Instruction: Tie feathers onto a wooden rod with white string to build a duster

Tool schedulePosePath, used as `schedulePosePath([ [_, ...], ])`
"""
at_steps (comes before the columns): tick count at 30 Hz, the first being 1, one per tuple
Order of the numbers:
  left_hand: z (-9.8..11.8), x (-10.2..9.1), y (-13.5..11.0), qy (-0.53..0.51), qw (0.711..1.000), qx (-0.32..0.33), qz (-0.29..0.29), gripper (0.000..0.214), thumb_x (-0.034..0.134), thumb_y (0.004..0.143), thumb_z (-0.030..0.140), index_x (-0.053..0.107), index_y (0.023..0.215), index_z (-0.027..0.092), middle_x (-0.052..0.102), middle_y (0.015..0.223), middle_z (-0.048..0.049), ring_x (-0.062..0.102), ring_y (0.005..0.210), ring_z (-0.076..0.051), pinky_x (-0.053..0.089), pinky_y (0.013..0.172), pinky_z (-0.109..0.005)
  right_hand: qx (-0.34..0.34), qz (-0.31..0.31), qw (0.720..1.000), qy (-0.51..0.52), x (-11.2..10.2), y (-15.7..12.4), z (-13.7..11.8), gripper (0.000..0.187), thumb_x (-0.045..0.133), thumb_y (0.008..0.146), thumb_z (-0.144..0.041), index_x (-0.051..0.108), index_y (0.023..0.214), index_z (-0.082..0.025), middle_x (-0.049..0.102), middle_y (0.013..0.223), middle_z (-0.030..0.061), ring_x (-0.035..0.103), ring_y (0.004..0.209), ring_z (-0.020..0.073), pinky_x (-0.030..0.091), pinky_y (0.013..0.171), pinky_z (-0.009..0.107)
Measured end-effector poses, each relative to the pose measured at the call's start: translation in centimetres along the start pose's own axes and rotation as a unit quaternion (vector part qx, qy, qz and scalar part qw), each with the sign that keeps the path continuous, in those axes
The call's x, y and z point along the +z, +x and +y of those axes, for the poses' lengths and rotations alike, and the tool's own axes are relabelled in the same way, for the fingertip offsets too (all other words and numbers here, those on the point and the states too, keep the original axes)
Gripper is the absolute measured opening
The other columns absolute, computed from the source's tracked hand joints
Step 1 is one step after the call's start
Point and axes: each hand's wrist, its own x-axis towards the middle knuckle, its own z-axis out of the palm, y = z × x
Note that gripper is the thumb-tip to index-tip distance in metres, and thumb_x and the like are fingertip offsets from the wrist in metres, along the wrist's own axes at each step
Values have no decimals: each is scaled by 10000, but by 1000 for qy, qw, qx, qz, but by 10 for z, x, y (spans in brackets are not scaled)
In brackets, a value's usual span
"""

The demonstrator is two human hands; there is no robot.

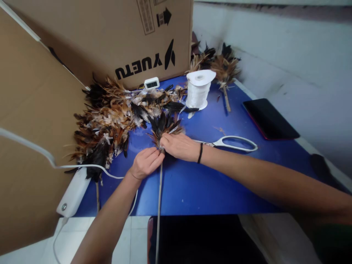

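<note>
A feather duster (162,126) with dark and brown feathers lies in front of me, its thin stick (159,190) running down past the table edge. My left hand (147,161) is closed, its fingertips pinching the base of the feathers where they meet the stick. Closed on the same spot from the right is my right hand (178,146), a dark band on its wrist; a bit of white ribbon shows by its fingers. White-handled scissors (235,143) lie beyond the right wrist, partly hidden by it. A white spool of ribbon (198,91) stands behind the hands.
A heap of loose feathers (110,117) covers the table's left side. More feather bundles (225,68) lie at the back right. A black tablet (271,118), a white power strip (73,192), a small digital display (151,83) and a cardboard box (96,36) surround the blue table (209,190).
</note>
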Motion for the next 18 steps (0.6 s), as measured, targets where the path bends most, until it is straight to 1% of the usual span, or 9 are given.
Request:
schedulePosePath([
  [3, 2, 6, -3, -30, 996, -70, 36, 306, 526, 797, 65, 603, 1066, 191, 682, 873, -74, 633, 914, -177, 522, 812, -335, 24, 8, 1000, 1, 0, -2, -4, 207, 299, 933, -153, 496, 967, -99, 554, 936, 113, 567, 778, 193, 369, 588, 298],
  [6, 6, 9, -1, -39, 984, -150, 88, 317, 545, 767, 27, 629, 1030, 183, 669, 808, -62, 626, 845, -157, 523, 763, -298, 46, 21, 999, 20, 3, -3, -7, 201, 318, 929, -169, 504, 955, -98, 558, 929, 119, 565, 759, 193, 390, 615, 305],
  [9, 8, 7, 5, -55, 966, -234, 95, 233, 559, 775, 50, 669, 927, 188, 665, 783, -50, 615, 769, -131, 512, 703, -257, 76, 45, 992, 86, 7, -3, -7, 189, 332, 926, -163, 511, 939, -102, 569, 915, 110, 565, 783, 182, 411, 665, 298],
  [11, 8, 5, 9, -92, 948, -290, 93, 178, 577, 784, 92, 685, 880, 195, 673, 781, -40, 616, 739, -119, 506, 696, -246, 90, 61, 983, 151, 8, -4, -7, 194, 324, 933, -164, 510, 938, -108, 580, 906, 100, 568, 817, 172, 420, 706, 287],
  [14, 7, 2, 11, -181, 903, -379, 97, 102, 613, 778, 161, 696, 827, 194, 687, 777, -30, 625, 726, -121, 502, 703, -248, 105, 68, 968, 217, 9, -4, -8, 206, 309, 944, -177, 506, 946, -114, 596, 901, 90, 572, 838, 161, 423, 736, 281],
  [16, 7, 3, 11, -234, 862, -438, 102, 74, 631, 770, 206, 697, 797, 189, 689, 766, -27, 627, 716, -126, 499, 697, -252, 115, 62, 965, 228, 9, -5, -9, 204, 313, 947, -184, 505, 946, -116, 603, 894, 90, 576, 836, 164, 421, 733, 283],
  [18, 6, 5, 9, -277, 820, -489, 110, 90, 638, 765, 245, 697, 797, 184, 684, 749, -25, 621, 684, -126, 496, 670, -253, 124, 53, 966, 220, 9, -6, -10, 195, 322, 946, -185, 504, 940, -116, 606, 882, 96, 578, 821, 166, 417, 720, 284],
])
